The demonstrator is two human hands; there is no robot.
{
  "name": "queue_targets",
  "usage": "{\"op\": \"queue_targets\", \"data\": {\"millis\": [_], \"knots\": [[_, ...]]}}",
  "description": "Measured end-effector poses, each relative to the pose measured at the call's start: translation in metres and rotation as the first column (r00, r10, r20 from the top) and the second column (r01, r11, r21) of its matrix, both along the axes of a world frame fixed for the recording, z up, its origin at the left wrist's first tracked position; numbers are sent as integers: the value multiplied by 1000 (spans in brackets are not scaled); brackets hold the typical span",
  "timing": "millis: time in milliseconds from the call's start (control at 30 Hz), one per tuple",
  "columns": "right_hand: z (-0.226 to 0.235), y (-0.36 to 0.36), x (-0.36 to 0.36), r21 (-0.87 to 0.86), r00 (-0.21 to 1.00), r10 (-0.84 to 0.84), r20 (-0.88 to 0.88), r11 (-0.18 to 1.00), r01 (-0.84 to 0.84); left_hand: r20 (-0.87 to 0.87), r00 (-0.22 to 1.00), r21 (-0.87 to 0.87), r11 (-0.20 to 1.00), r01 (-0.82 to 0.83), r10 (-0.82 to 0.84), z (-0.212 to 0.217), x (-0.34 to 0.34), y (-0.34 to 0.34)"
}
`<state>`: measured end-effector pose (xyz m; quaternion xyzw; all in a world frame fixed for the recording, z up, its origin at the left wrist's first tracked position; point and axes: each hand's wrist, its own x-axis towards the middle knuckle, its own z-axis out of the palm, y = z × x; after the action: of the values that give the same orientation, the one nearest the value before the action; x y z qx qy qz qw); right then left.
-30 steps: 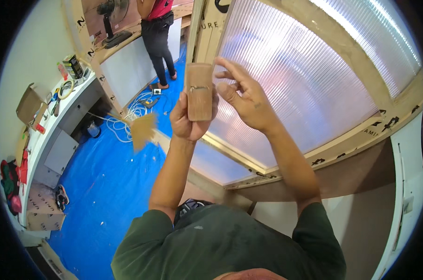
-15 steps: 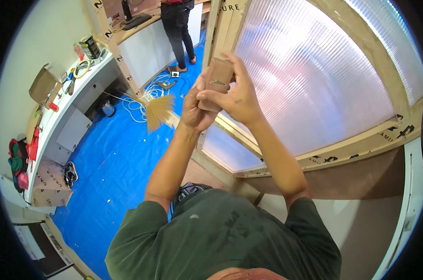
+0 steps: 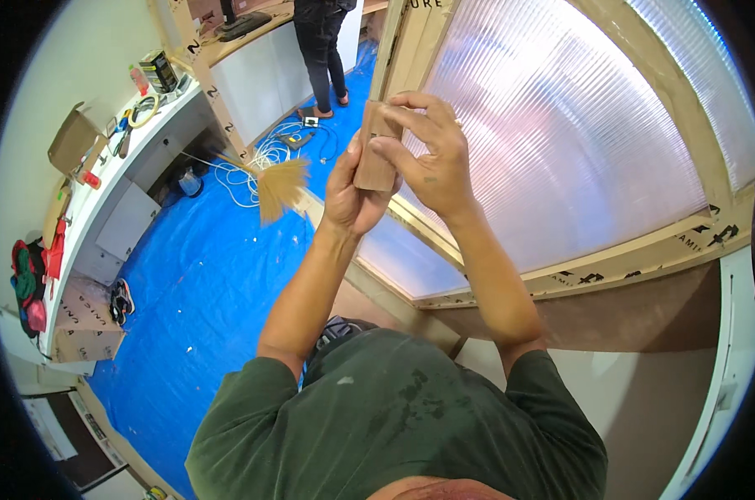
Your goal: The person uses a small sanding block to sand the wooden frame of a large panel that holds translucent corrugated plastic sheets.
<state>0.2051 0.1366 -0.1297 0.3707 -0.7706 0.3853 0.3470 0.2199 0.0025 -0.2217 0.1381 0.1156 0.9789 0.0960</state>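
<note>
In front of my chest I hold up a brown, wood-coloured rectangular block (image 3: 376,172). My left hand (image 3: 350,196) is wrapped round it from the left and below, its thumb along the block's left edge. My right hand (image 3: 434,158) comes in from the right with fingers bent, thumb and fingertips against the block's face. A small dark mark shows beside the right thumb tip. Whatever may be pinched between the right fingers is too small or hidden to tell.
A straw broom (image 3: 281,190) and white cables (image 3: 248,179) lie on the blue floor sheet (image 3: 219,308). A ribbed translucent panel (image 3: 560,142) in a wooden frame stands to my right. The cluttered white counter (image 3: 102,187) is left. Another person (image 3: 321,58) stands at the back.
My right thumb and fingers have shifted from round the block to its face, covering the small metallic-looking bit seen before. The block has turned a little and sits slightly further left.
</note>
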Motion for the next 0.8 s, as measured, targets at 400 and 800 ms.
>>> {"op": "queue_targets", "data": {"millis": [400,800], "knots": [[9,31,-19,-714,857,456,238,681,-164,-226,965,223,957,185,-134,-30,-19,-19],[-13,-19,-24,-603,804,198,560,763,233,-78,989,104,986,131,-124,-40,-9,-23]]}}
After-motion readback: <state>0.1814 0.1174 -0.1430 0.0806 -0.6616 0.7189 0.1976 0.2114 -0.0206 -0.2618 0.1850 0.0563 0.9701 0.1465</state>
